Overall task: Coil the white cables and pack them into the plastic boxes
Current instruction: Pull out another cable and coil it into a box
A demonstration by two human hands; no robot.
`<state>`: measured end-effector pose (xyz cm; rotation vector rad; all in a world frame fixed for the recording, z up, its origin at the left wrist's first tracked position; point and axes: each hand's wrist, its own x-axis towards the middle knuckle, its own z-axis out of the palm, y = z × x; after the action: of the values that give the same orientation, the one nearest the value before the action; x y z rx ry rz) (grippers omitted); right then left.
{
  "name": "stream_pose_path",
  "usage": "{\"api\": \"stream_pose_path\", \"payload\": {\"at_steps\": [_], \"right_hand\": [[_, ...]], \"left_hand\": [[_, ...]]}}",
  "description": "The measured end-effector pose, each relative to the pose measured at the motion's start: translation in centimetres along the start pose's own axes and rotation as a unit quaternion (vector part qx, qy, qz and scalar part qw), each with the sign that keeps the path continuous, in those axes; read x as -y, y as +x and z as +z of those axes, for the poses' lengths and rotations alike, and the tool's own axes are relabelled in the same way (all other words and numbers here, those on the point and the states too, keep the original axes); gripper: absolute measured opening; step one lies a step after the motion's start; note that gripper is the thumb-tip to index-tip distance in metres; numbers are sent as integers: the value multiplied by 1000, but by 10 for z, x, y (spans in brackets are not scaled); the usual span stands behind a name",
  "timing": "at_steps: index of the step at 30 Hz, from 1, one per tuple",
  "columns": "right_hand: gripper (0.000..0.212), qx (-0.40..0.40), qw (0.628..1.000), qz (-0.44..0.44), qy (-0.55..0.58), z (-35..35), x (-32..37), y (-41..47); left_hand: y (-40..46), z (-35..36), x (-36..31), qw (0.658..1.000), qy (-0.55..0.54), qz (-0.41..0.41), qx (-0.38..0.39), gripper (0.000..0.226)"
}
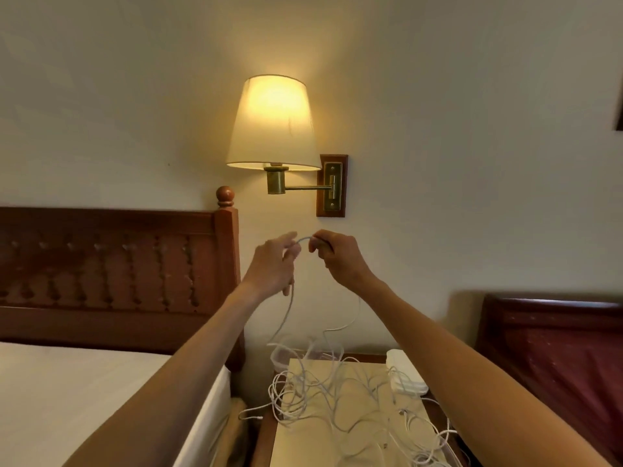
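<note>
1. Two bare forearms entering from 7 and 5 o'clock, meeting near frame centre in front of the wall.
2. Left hand [274, 264] with fingers pressed together around one white cable [289, 308], thumb and forefinger pinching it at the top; lower fingers curled along the hanging run.
3. Right hand [338, 259] closed in a loose fist, pinching the same cable's short arch just beside the left hand, at 3 o'clock from it.
4. Cable's long axis near vertical: dropping from the left hand toward 6 o'clock into the tangled cables [333, 396] on the nightstand [357, 446]. A second thin strand apparently falling from the right hand, faint against the wall.
5. Judged step: starting the first loop; slack lies straight below the left hand, so likely gathered upward by that nearer hand.
6. Plastic box [281, 360] at the nightstand's far left edge, clear and hard to make out; contents not discernible. White stack [403, 370] at the far right, possibly lids or adapters, cannot tell.
7. Cable ends buried in the tangle; nightstand's near edge cut off at 6 o'clock.
8. Outward: bed headboard [111, 271] at 9 o'clock, lit wall lamp [273, 124] at 12 o'clock.
</note>
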<state>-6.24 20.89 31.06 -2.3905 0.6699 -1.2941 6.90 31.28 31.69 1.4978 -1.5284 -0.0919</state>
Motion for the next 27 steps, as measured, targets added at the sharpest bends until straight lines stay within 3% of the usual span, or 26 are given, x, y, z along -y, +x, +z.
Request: {"api": "stream_pose_path", "payload": {"at_steps": [6, 11, 13, 15, 16, 17, 19, 21, 23, 27], "right_hand": [[24, 10, 1000, -8, 18, 5, -13, -22], [28, 23, 992, 115, 43, 7, -65, -62], [27, 5, 980, 166, 108, 5, -67, -61], [28, -24, 972, 186, 143, 1, -59, -49], [28, -32, 973, 181, 140, -1, -54, -42], [28, -32, 976, 169, 130, -3, -48, -36], [28, -25, 985, 137, 105, -6, -38, -26], [27, -10, 993, 92, 75, -6, -27, -20], [26, 2, 997, 51, 54, -2, -16, -16], [25, 13, 1000, -9, 16, 0, -7, -18]], "left_hand": [[1, -4, -10, 988, -5, 86, -131, 22], [10, -55, -14, 949, -74, 101, -291, 23], [9, -67, -5, 963, -47, 55, -261, 22], [10, -67, 10, 988, 68, -87, -106, 20], [9, -65, 17, 975, 152, -163, -17, 25], [8, -64, 21, 951, 227, -208, 24, 31], [2, -57, 15, 959, 228, -171, -3, 39], [-2, -38, 2, 987, 150, -39, -51, 47], [-4, -14, -6, 995, 95, 34, -2, 50], [-3, 8, 2, 998, 31, 59, 11, 20]]}}
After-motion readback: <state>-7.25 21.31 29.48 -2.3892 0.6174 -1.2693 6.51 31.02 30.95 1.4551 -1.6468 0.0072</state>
